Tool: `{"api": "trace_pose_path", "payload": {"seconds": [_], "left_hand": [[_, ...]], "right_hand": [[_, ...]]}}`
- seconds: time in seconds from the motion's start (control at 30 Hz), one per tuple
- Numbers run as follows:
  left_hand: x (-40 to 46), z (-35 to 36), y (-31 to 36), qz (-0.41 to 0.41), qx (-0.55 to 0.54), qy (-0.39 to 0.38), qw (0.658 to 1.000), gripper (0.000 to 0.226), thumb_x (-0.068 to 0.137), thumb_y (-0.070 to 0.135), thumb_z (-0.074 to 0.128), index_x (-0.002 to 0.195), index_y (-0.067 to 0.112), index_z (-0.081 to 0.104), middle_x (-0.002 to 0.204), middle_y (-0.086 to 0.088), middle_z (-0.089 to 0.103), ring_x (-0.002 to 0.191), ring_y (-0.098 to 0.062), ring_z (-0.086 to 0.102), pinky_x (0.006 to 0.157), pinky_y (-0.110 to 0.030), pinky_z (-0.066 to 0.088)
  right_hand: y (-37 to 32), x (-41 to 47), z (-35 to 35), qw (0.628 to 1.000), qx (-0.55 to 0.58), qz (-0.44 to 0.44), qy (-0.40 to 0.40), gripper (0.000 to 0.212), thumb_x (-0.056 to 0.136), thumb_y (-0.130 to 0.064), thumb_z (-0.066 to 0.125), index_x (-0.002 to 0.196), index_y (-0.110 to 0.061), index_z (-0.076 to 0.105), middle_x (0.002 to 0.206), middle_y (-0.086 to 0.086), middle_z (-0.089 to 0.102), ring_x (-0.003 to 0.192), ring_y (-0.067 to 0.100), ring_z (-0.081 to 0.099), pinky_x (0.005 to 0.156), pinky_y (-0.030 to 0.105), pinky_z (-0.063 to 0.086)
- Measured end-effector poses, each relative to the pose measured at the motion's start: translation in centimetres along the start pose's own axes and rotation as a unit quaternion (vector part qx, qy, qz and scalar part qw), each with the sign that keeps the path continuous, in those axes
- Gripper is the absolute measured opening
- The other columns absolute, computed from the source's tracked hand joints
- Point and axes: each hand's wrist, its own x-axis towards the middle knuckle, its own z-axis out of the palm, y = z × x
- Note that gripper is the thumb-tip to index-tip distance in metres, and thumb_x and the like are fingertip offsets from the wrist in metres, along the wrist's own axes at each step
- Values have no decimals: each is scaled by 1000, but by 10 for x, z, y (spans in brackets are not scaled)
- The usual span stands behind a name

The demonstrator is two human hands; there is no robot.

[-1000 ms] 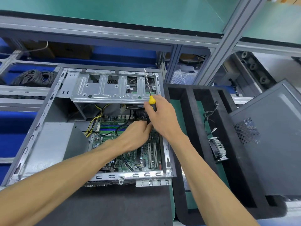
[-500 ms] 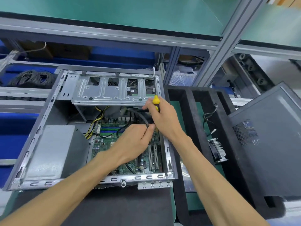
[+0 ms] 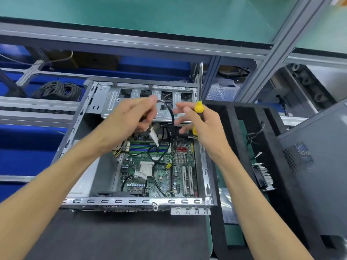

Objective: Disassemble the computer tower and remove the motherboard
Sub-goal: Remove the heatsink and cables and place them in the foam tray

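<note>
Above the open computer tower [image 3: 75,128], the left hand [image 3: 129,119] pinches a black cable [image 3: 170,113], partly hiding the drive cage [image 3: 135,98]. The right hand [image 3: 204,124], blurred, grips a yellow-handled screwdriver [image 3: 199,107]. The green motherboard [image 3: 161,169] lies inside, cables draped across it.

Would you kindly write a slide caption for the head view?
Over the open computer tower, the left hand pinches a black cable above the motherboard; the right hand holds a yellow-handled screwdriver.

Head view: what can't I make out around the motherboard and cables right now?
- Far edge of the motherboard: hidden by both hands and the drive cage.
- Black cable end pinched by the left hand: motion-blurred.
- Screwdriver handle: mostly inside the right hand.
- Board mounting screws: too small to tell.
</note>
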Motion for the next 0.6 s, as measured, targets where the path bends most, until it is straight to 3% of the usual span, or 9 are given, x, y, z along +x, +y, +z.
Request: {"api": "trace_pose_path", "payload": {"seconds": [0.07, 0.13, 0.27, 0.37, 0.47, 0.6], "left_hand": [[9, 4, 8, -14, -79, 9, 997, 47, 99, 46, 38, 59, 24, 45, 48, 10, 30, 45, -12, 23, 43, -19, 23], [19, 14, 18, -9, -148, 11, 989, 44, 98, 41, 39, 58, 24, 42, 46, 10, 27, 46, -14, 20, 44, -25, 18], [52, 51, 40, 13, -230, 33, 972, 39, 100, 30, 43, 63, 21, 52, 56, 4, 38, 51, -12, 27, 43, -21, 25], [83, 93, 51, 43, -178, 55, 982, 33, 100, 27, 43, 71, 18, 56, 67, 1, 49, 56, -13, 38, 46, -24, 30], [116, 138, 54, 37, -93, 28, 995, 29, 99, 29, 40, 86, 17, 63, 81, -4, 60, 53, -16, 51, 51, -30, 43], [155, 194, 39, -8, 9, -29, 999, 26, 103, 31, 38, 116, 24, 59, 97, 8, 60, 59, -14, 66, 55, -29, 55]], "right_hand": [[-16, 0, 3, 999, 27, -8, -25, 21, 104, -19, 55, 113, -18, 74, 80, -3, 69, 59, 16, 54, 47, 24, 44], [-27, 0, 0, 999, 21, -5, -32, 19, 102, -25, 57, 106, -25, 76, 60, -2, 53, 46, 11, 39, 40, 21, 32], [-43, -1, -31, 1000, 2, -3, 27, 19, 101, -29, 60, 99, -24, 78, 64, 10, 42, 46, 13, 32, 38, 19, 27], [-54, -4, -76, 998, 19, -7, 65, 17, 97, -28, 63, 96, -21, 78, 64, 4, 48, 41, 13, 34, 38, 19, 27], [-53, -10, -127, 994, -14, -6, 106, 14, 94, -26, 68, 84, -27, 77, 60, 4, 45, 43, 12, 35, 38, 18, 24], [-28, -19, -185, 985, -49, 42, 161, 15, 94, -24, 70, 80, -25, 74, 62, 13, 43, 48, 15, 36, 39, 17, 25]]}}
